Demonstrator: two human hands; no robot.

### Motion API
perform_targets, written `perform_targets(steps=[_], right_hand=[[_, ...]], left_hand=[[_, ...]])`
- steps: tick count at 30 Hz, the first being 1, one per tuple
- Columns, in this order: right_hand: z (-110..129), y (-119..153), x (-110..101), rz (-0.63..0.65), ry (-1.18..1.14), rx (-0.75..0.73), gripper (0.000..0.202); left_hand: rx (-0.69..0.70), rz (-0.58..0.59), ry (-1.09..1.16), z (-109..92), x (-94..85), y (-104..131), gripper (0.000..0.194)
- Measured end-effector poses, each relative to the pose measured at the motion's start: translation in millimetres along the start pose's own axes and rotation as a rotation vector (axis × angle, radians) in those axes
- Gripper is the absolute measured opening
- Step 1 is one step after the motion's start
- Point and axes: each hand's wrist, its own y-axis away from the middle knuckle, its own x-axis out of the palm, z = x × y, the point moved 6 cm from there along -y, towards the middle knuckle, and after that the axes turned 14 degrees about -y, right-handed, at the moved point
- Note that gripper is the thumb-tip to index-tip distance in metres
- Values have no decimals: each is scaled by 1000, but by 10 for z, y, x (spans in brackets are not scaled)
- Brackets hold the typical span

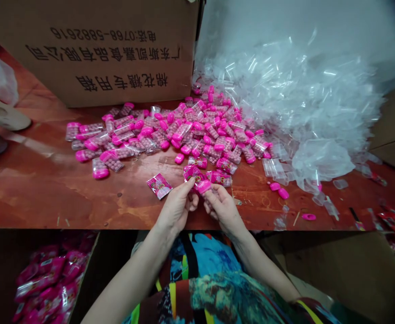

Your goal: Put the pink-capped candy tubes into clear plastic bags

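Observation:
Close to the table's front edge, my two hands nearly meet. My right hand (222, 204) grips a small candy bottle with a pink cap (203, 186), its lower part hidden by the fingers. My left hand (178, 203) is closed, thumb and finger pinching a pink printed wrapper sleeve (191, 172) right against the bottle cap. Whether the sleeve is around the bottle I cannot tell. Another flat printed sleeve (159, 186) lies left of my hands. Just beyond the fingers lie bottles in printed sleeves (220, 178).
A heap of pink-capped candy bottles (184, 128) spreads across the table (123, 202). Behind it stands a large cardboard box (123, 54). Clear plastic pieces (305, 94) pile up at the right, near loose pink caps (283, 193). Below left, a box holds pink packs (49, 279).

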Motion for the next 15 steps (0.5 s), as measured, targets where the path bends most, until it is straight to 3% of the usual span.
perform_targets(steps=[3, 8, 11, 15], right_hand=[[-13, -14, 18, 39, -14, 18, 38], [61, -52, -34, 63, 229, -130, 35], [102, -21, -57, 100, 283, -200, 53], [-18, 49, 13, 232, 4, -1, 50]], left_hand=[[-3, 27, -57, 13, 41, 27, 43], [-20, 20, -82, 63, 97, 54, 47], [-14, 17, -12, 51, 76, 47, 48], [16, 104, -41, 15, 80, 44, 56]])
